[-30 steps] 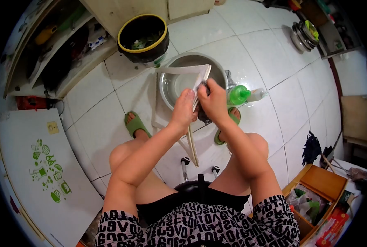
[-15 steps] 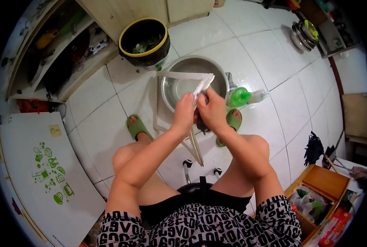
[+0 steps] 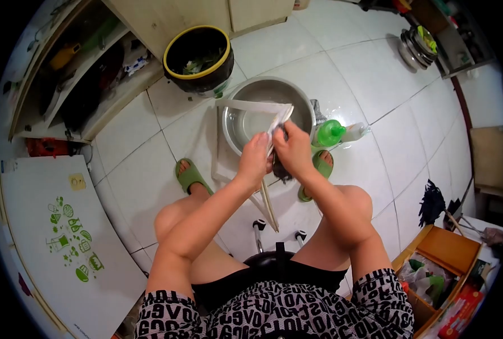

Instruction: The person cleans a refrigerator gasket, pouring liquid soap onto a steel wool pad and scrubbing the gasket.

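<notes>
A white strip bent into a frame, like a fridge door seal (image 3: 246, 105), hangs between my knees and over the metal basin (image 3: 303, 93). My left hand (image 3: 254, 157) is closed around one side of it. Right beside it, my right hand (image 3: 293, 150) is closed on a dark cloth (image 3: 282, 171), pressed against the same strip near its upper right corner. The cloth is mostly hidden under the fingers. Water stands in the basin below.
A green bottle (image 3: 329, 133) and a clear bottle (image 3: 354, 132) stand right of the basin. Behind it is a yellow-rimmed bin (image 3: 220, 66). A white fridge panel (image 3: 42, 226) lies at left, an open shelf cabinet (image 3: 76, 85) above it, a wooden drawer (image 3: 446, 248) at lower right.
My right hand has shifted slightly downward along the strip with the cloth. My left hand keeps its hold, and the view has moved a little.
</notes>
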Available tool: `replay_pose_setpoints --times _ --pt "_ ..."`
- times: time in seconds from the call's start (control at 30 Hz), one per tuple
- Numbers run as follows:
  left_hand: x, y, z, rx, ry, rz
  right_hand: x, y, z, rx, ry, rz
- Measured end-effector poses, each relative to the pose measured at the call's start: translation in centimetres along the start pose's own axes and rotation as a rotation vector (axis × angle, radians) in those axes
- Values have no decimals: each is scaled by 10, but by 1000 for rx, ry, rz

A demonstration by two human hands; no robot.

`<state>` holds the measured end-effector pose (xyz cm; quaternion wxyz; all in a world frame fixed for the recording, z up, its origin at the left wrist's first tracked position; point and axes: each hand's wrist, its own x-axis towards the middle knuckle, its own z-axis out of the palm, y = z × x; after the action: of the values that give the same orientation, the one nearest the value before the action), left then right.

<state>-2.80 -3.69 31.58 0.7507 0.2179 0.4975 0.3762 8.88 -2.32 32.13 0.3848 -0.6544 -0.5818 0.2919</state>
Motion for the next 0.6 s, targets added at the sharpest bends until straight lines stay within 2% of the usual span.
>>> replay_pose_setpoints --times 0.07,0.13,0.2,0.23,0.27,0.33,0.4,0.47,0.53,0.57,0.6 --pt "-6 5 6 -37 -54 -36 14 9 -2 -39 78 2" --pt "-9 10 10 -54 -28 -22 9 -1 -2 -41 83 -6" --pt "-11 18 9 -72 38 10 -11 -15 0 -91 19 -103" --pt "0 8 6 -88 68 164 -22 -16 3 -77 -16 -191" --pt "8 -2 -1 -88 72 162 -31 -18 8 -12 -21 -162" --pt "5 5 3 -39 135 72 -19 -8 6 -96 -27 -179" --pt "7 8 2 -44 67 108 -14 -7 3 -79 -12 -174" --pt "4 19 1 -27 24 55 -7 -7 5 -52 -1 -187" --pt "5 21 -4 -45 -33 52 -2 -7 5 262 -29 31" --pt "5 21 -4 -63 -95 44 3 -5 -2 88 13 -20" --pt "3 22 -1 -62 -97 42 8 -2 -6 87 16 -18"
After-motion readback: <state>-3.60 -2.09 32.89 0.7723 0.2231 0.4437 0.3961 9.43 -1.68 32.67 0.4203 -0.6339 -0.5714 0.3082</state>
